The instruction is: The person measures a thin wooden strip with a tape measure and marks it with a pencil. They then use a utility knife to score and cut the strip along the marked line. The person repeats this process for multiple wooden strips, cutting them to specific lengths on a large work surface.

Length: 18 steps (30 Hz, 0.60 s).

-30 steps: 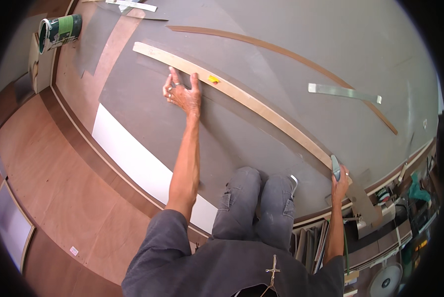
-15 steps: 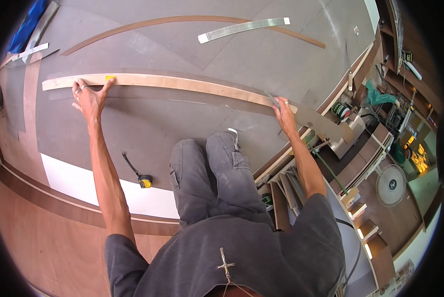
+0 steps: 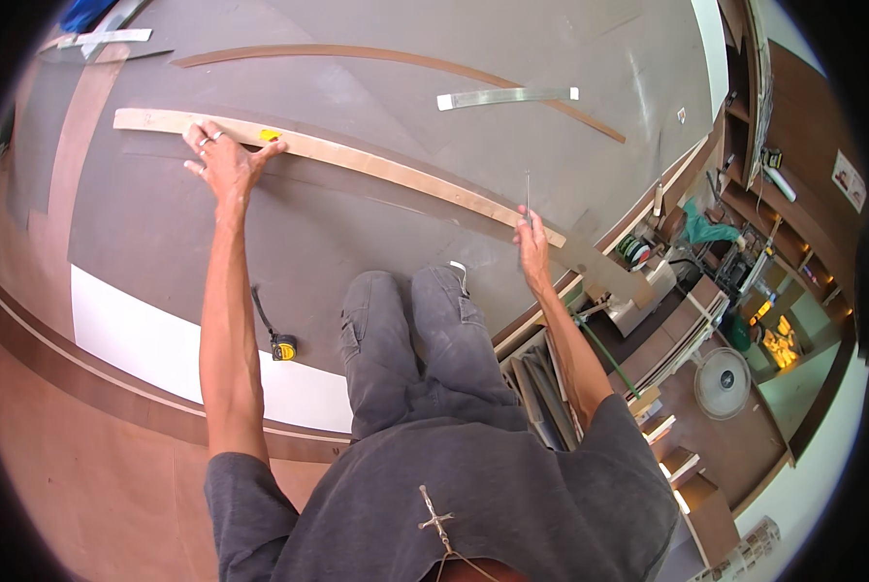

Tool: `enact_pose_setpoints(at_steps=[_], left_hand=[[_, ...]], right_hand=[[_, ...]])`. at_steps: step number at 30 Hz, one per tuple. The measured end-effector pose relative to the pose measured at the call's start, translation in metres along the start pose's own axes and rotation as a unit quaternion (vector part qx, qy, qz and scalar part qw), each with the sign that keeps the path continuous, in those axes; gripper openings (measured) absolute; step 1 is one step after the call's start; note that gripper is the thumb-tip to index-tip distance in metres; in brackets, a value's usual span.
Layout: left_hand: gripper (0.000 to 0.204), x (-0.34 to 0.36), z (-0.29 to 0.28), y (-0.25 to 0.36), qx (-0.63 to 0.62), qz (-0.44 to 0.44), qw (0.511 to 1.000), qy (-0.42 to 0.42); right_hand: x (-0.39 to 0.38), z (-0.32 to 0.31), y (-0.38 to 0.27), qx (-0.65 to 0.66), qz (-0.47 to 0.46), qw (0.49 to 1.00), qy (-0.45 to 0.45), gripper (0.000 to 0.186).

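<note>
A long pale wooden strip (image 3: 376,167) lies slantwise across a dark grey-brown sheet (image 3: 357,218), with a small yellow mark on it. My left hand (image 3: 228,165) rests on the strip's left part, fingers spread over it and thumb stretched out beside the yellow mark. Near the strip's right end, my right hand (image 3: 533,250) is closed around a thin metal tool (image 3: 528,189) that points upward; its exact kind is unclear. My legs (image 3: 405,330) are folded on the sheet, in grey trousers.
A black and yellow tape measure (image 3: 283,347) lies left of my knees. Beyond the strip are a thin brown strip (image 3: 376,55) and a short pale-ended strip (image 3: 502,96). To the right, a fan (image 3: 722,383) stands among boards and tools.
My view has shifted. The tool in my right hand, slanted over the strip before, now points upward. My left hand stays on the strip with its fingers spread.
</note>
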<state>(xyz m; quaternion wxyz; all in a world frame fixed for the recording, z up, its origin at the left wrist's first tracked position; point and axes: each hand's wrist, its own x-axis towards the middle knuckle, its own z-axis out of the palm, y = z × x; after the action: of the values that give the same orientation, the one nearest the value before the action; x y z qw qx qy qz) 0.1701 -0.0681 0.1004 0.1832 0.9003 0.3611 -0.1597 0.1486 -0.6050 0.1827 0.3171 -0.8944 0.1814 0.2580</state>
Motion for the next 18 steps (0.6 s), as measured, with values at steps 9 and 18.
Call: enact_pose_setpoints(at_steps=[9,18], left_hand=[[0.147,0.004,0.001,-0.004,-0.05,-0.017,0.998,-0.032],[0.146,0.005,-0.016,0.004,-0.094,-0.077,0.991,-0.062]], right_hand=[[-0.029,0.053,-0.161,0.093,0.009,0.982,-0.162,0.038],[-0.019,0.093,-0.156,0.174,0.066,0.934,-0.306,0.037]])
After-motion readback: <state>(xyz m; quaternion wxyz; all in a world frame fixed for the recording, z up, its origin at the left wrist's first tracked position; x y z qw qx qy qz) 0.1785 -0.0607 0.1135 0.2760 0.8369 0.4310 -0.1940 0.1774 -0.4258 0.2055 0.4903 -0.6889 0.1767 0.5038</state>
